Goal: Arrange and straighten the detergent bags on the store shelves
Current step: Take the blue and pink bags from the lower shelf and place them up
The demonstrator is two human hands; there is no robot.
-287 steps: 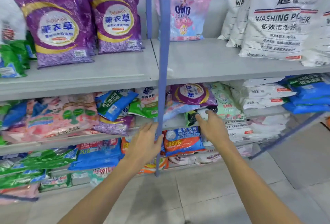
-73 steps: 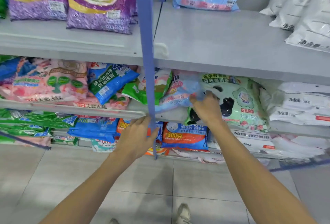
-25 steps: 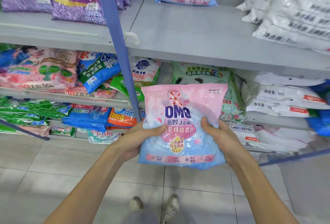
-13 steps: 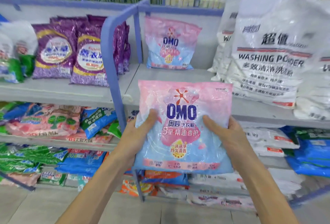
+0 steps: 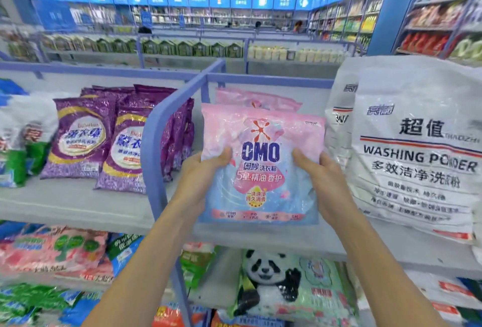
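I am holding the pink OMO bag (image 5: 260, 170) upright over the top shelf's (image 5: 78, 204) front edge
My left hand (image 5: 206, 170) is gripping its left side and my right hand (image 5: 320, 172) its right, thumbs across the front, neither nearer. Its long axis is running vertical, print facing me. The matching bag (image 5: 258, 101) is standing directly behind it by the shelf's back edge, between the blue divider (image 5: 154, 144) and the white washing powder bags (image 5: 417, 157), so I am judging the placement as a straight push away from me

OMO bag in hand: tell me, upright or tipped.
Upright: the OMO bag shows its logo level, top edge up; left hand and right hand grip its sides.
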